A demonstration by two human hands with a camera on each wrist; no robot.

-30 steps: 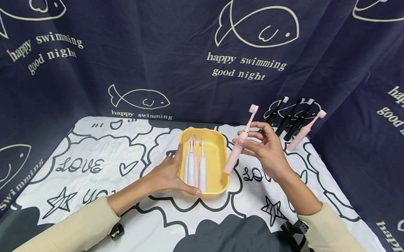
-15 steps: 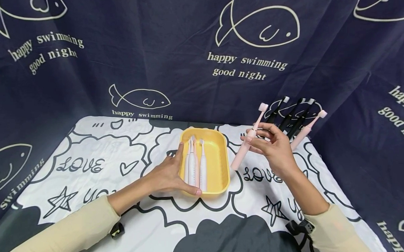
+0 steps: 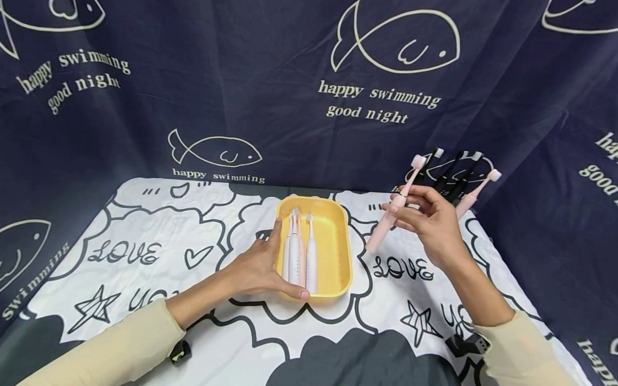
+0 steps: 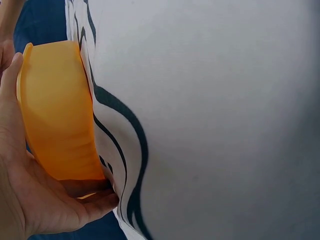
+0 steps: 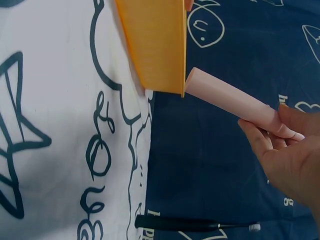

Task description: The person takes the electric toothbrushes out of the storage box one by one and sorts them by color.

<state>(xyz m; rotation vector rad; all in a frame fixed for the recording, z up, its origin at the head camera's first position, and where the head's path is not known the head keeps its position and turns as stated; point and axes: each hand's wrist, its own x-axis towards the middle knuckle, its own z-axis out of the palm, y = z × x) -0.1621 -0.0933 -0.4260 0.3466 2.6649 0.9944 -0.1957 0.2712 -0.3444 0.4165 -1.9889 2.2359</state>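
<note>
at the left, my left hand (image 3: 257, 271) grips the near left corner of the tray (image 3: 336, 245), thumb along the near rim, fingers round the left wall. i judge that too hard a thumb press could tip or slide it on the cloth (image 3: 197, 320), and then the white brushes (image 3: 312, 261) and the inner pink brush (image 3: 301, 255) lying in it could roll together.

further right, my right hand (image 3: 428, 217) pinches the held brush (image 3: 384, 224). the handle looks smooth and the pinch light, so it might twist or slip; its butt end could catch the tray's right rim if it swings left. at the far right, the black brushes (image 3: 463, 180) and the outer pink brush (image 3: 466, 204) look upright on narrow bases, so a backward nudge of my knuckles could knock them over. whether i touch any, i cannot tell.

as for my fingers: the tray sits within the spread of the left ones. the held brush lies across the right thumb and fingertips, tilted, bristles above my grip, butt hanging below, just beside the tray.
</note>
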